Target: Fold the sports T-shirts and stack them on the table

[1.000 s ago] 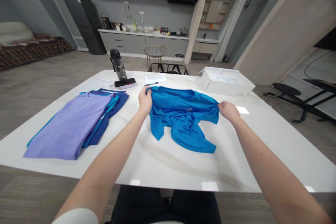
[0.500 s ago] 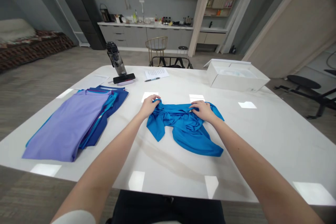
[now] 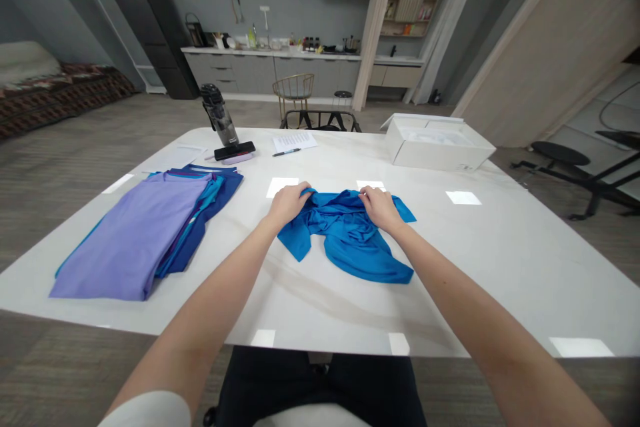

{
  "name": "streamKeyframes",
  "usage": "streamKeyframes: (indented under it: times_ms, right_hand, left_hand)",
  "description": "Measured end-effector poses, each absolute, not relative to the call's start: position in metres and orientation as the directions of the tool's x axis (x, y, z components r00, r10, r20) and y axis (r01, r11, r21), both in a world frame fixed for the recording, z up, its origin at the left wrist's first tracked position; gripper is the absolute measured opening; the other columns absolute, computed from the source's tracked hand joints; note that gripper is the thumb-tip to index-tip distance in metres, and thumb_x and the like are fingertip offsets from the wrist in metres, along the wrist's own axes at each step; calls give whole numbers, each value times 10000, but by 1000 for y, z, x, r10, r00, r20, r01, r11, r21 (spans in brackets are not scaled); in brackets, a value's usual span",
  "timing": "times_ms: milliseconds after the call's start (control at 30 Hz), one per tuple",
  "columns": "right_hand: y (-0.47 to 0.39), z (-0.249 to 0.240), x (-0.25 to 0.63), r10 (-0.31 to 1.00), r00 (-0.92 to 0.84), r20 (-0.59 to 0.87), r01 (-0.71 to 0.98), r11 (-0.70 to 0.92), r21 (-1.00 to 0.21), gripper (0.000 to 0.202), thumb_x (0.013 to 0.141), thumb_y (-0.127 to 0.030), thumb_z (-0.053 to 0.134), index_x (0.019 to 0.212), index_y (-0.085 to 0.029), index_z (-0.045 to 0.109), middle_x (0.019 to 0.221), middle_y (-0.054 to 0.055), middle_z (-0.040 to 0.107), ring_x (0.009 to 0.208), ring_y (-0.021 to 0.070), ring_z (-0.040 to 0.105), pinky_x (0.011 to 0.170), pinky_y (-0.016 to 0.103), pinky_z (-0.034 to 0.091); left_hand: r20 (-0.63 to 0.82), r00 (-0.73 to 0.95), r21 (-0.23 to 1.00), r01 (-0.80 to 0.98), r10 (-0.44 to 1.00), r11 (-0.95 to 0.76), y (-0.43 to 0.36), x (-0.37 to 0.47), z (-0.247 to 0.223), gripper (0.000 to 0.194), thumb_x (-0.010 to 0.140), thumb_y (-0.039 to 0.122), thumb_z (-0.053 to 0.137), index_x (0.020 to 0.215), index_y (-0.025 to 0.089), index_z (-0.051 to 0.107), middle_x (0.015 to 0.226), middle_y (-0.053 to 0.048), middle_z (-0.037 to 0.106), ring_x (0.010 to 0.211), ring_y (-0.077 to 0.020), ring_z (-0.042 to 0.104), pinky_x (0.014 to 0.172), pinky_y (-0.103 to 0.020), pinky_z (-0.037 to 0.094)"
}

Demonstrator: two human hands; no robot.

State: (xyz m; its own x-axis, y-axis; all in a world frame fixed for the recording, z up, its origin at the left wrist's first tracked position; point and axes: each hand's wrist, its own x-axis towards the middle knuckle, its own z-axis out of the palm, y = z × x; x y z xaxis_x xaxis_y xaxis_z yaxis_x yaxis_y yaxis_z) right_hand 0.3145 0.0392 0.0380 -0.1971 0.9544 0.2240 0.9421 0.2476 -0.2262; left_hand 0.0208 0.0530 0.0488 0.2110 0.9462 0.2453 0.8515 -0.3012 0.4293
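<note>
A crumpled bright blue garment [image 3: 357,247], probably a shirt, lies bunched on the white table [image 3: 320,310] in front of me. My left hand [image 3: 291,203] pinches its far left corner between thumb and fingers. At the far edge, right of the middle, my right hand [image 3: 380,205] grips the same cloth. Between the two hands the fabric edge runs roughly straight, while loose folds spread toward me and to the right. On the left lies a stack of folded clothes with a lavender shirt [image 3: 135,233] on top and blue pieces beneath.
Behind the clothes stand a clear bottle with a black lid [image 3: 220,115] and a black phone [image 3: 235,151] on a pale purple object. A printed sheet [image 3: 295,141] and a pen [image 3: 287,152] lie mid-table. An open white box [image 3: 440,147] sits at the back right.
My right hand has shifted slightly left along the cloth's far edge and now pinches it. The left hand has closed more over its corner. The whole view has tilted a little.
</note>
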Motion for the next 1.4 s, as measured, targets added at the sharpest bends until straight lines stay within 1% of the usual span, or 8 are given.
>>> streamKeyframes:
  times_ms: [200, 533, 667, 833, 1033, 1133, 1267, 1400]
  right_hand:
    - [-3, 109, 319, 877, -96, 471, 954, 216, -206, 416, 1073, -348, 251, 1256, -182, 586, 1164, 143, 703, 1107, 303, 592, 973, 402, 344]
    - [-59, 279, 339, 551, -233, 802, 960, 261, 100, 425, 1080, -363, 256, 1215, -179, 615, 1121, 141, 714, 1009, 287, 625, 922, 412, 348]
    - [-37, 319, 352, 478, -282, 832, 951, 257, 174, 437, 1090, -365, 233, 1224, -181, 605, 1121, 131, 708, 988, 276, 627, 892, 408, 356]
    - [39, 270, 360, 665, -335, 667, 942, 263, 210, 393, 1083, -363, 295, 1193, -171, 619, 1063, 132, 727, 983, 289, 630, 844, 385, 360]
    - [104, 104, 361, 910, -278, 307, 960, 254, 115, 345, 1077, -343, 338, 1212, -199, 622, 1105, 129, 724, 1035, 292, 624, 845, 377, 364]
    - [122, 38, 359, 975, -156, 156, 988, 154, 23, 327, 1070, -326, 354, 1215, -209, 623, 1151, 137, 704, 1095, 306, 596, 890, 412, 373]
    - [157, 5, 358, 997, -12, 75, 997, 17, -71, 308, 1050, -320, 389, 1160, -217, 658, 1197, 159, 668, 1108, 330, 571, 920, 485, 387]
    - [207, 13, 353, 978, 8, 206, 997, 9, -81, 351, 1043, -352, 374, 1136, -203, 678, 1197, 191, 636, 1149, 367, 526, 941, 538, 378]
  left_hand:
    - [444, 71, 375, 891, 893, -257, 18, 14, 117, 298, 1005, 483, 483, 1116, 304, 693, 971, -90, 756, 958, -290, 689, 830, -324, 441]
    - [770, 37, 226, 918, 637, -326, -27, -16, 300, 429, 1050, 497, 346, 1142, 199, 641, 1097, -104, 694, 1137, -295, 628, 980, -360, 405]
    - [802, 44, 178, 934, 596, -309, 5, -17, 333, 449, 1063, 490, 293, 1194, 192, 602, 1138, -77, 641, 1224, -296, 567, 1054, -408, 364]
    - [663, 67, 206, 941, 745, -268, 78, 5, 275, 435, 1031, 525, 381, 1139, 195, 643, 1088, -100, 654, 1199, -334, 590, 1028, -457, 402]
    - [260, 38, 284, 952, 965, -115, 135, 20, 96, 407, 992, 519, 442, 950, 223, 718, 998, -158, 724, 997, -349, 685, 863, -434, 501]
    - [84, -10, 340, 940, 996, -19, 151, 20, 23, 342, 969, 474, 502, 946, 226, 737, 1021, -170, 732, 994, -343, 695, 856, -421, 507]
    - [89, -64, 410, 912, 994, 22, 185, 18, -12, 313, 958, 451, 527, 1049, 244, 742, 1059, -166, 740, 998, -332, 691, 859, -411, 511]
    - [197, -63, 399, 917, 978, -21, 235, 19, 2, 327, 952, 491, 537, 1015, 248, 746, 1037, -140, 748, 1006, -328, 679, 876, -420, 511]
